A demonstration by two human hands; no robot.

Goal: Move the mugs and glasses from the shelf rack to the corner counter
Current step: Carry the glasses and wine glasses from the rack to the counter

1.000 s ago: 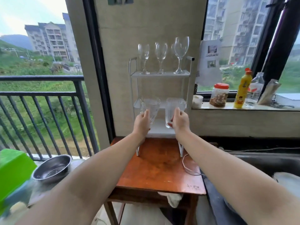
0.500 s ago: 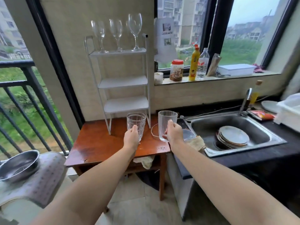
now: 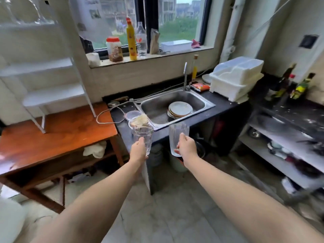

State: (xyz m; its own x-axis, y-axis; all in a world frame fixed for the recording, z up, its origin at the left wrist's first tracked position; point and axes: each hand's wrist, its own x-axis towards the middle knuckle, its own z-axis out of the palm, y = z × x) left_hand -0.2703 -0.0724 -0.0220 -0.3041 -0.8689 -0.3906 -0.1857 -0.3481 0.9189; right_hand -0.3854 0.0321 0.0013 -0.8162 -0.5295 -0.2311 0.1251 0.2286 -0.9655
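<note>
My left hand (image 3: pixel 138 151) grips a clear patterned tumbler (image 3: pixel 142 135), held upright in the air in front of the black counter's edge. My right hand (image 3: pixel 186 147) grips a taller clear ribbed glass (image 3: pixel 178 135), also upright, a little to the right. The white shelf rack (image 3: pixel 52 79) stands on the wooden table (image 3: pixel 57 135) at the left; its two lower shelves hold nothing, and wine glasses (image 3: pixel 33 11) show blurred on its top shelf. The black corner counter (image 3: pixel 298 111) runs along the right wall.
A steel sink (image 3: pixel 196 100) with stacked plates (image 3: pixel 180 109) sits ahead in the black counter. A white dish drainer (image 3: pixel 235 78) and bottles (image 3: pixel 298 85) stand at the corner. Jars and bottles line the windowsill (image 3: pixel 157 57). Open shelves with dishes lie under the right counter.
Both hands lifted the glasses off the rack's lower shelf and carried them rightward past the table. My view swung right, from the rack to the sink and corner counter.
</note>
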